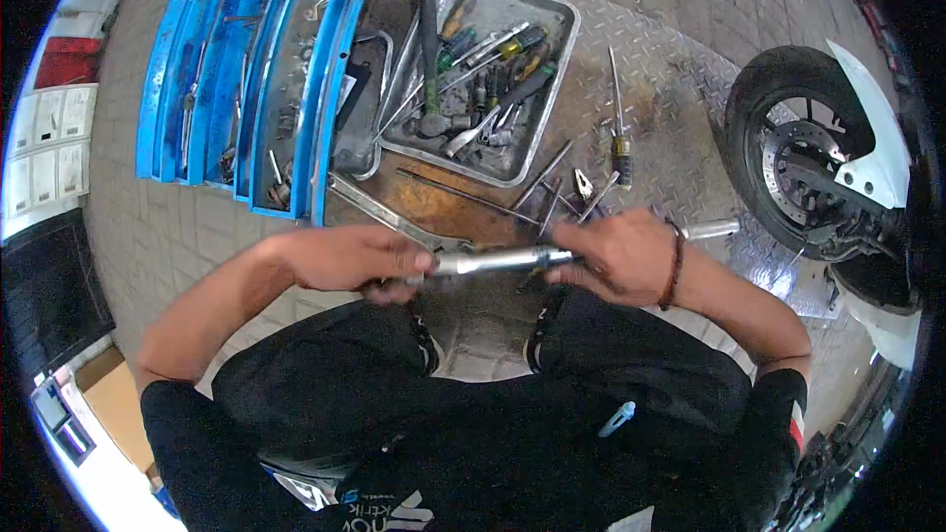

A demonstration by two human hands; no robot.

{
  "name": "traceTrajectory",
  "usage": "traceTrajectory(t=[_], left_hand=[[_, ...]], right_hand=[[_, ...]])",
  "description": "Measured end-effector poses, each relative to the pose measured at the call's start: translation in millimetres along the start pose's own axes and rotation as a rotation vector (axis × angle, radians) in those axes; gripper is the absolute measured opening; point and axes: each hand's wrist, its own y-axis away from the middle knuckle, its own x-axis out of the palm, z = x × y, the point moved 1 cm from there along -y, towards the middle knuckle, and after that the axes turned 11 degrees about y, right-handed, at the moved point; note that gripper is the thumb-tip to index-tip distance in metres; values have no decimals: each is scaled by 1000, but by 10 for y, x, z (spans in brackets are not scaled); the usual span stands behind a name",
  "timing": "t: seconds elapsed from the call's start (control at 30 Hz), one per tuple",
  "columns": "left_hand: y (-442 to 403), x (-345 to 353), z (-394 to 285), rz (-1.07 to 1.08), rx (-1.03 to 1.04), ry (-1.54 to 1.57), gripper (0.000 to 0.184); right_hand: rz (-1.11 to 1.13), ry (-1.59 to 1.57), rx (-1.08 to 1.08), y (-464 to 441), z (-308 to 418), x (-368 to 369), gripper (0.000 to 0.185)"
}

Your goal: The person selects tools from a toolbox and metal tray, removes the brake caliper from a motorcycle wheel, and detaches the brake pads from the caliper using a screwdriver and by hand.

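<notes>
A shiny metal tubular tool [498,262], which looks like a torque wrench, lies sideways between my two hands above my knees. My left hand [370,261] is closed around its left end, blurred a little by motion. My right hand [621,256] grips it further right, at a dark band. A silver rod end [711,229] shows beyond my right wrist and seems to belong to the same tool. Just past my hands, a long metal lever [389,217], a pair of pliers [583,183] and several thin T-shaped tools [557,202] lie on the floor plate.
A metal tray [567,69] holds a hammer [431,89], screwdrivers and sockets. To its left stands an opened blue toolbox [325,89]. One screwdriver [621,143] lies on the checkered steel plate [670,89]. A motorcycle wheel [749,138] is at the right.
</notes>
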Motion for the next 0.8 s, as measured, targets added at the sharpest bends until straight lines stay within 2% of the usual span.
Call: traceTrajectory(t=[0.07, 0.1, 0.13, 0.2, 0.27, 0.33, 0.37, 0.43, 0.53, 0.57, 0.6, 0.63, 0.67, 0.7, 0.73, 0.77, 0.8], left_hand=[[-23, -21, 58, 313, -7, -63, 48], [21, 74, 80, 161, 139, -126, 50], [102, 173, -3, 174, 141, -111, 50], [262, 329, -191, -114, 394, -660, 50], [264, 337, -105, -156, 419, -685, 47], [320, 340, -12, -248, 504, -843, 44], [355, 369, 22, -249, 498, -835, 44], [428, 385, 32, -78, 428, -769, 44], [441, 366, 78, -33, 504, -690, 44], [453, 362, 69, 7, 456, -641, 44], [482, 309, 76, -25, 460, -640, 44], [516, 248, 110, -59, 353, -615, 43], [573, 156, 157, -113, 250, -586, 43], [685, -145, 267, -349, 95, -599, 41], [688, -364, 515, -386, 125, -575, 41], [680, -458, 771, -399, 146, -531, 41], [651, -465, 748, -428, 196, -508, 42]], right_hand=[[75, -53, -80, 21, 57, -53, 34], [107, -64, -87, 29, 75, -78, 34], [126, -69, -83, 26, 94, -98, 34], [165, -92, -48, 19, 135, -120, 35], [149, -149, -62, 2, 145, -62, 35], [121, -210, -80, 25, 183, -32, 36], [133, -178, -79, 78, 232, -38, 36], [135, -63, -104, 147, 320, -156, 36], [139, -80, -120, 139, 323, -240, 31], [135, -75, -138, 134, 331, -239, 31], [169, -76, -115, 133, 324, -242, 30], [212, -78, -100, 168, 312, -247, 29], [217, 10, -3, 295, 181, -236, 28], [190, 106, 93, 416, -32, -209, 28], [214, 79, 323, 510, -180, -160, 29], [230, 111, 422, 438, -225, -144, 28], [250, 147, 531, 388, -236, -145, 28]])
